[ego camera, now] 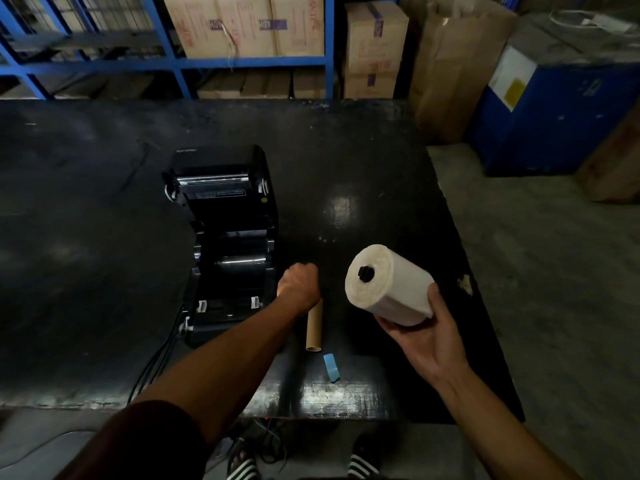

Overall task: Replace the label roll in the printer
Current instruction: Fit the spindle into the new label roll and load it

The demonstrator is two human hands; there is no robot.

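Note:
A black label printer [225, 237] stands on the black table [86, 237] with its lid swung open and its roll bay empty. My right hand [420, 337] holds a full white label roll [391, 289] from below, right of the printer; a black spindle end pokes out of the roll's core. My left hand [299, 282] is a closed fist just right of the printer's side, over the top end of an empty brown cardboard core [314, 329] that lies on the table. Whether the fist holds anything is hidden.
A small blue paper scrap [331, 367] lies near the table's front edge. Cables hang off the table below the printer. Blue shelving with cardboard boxes [242, 26] stands behind the table. A blue crate [554, 109] sits on the floor to the right.

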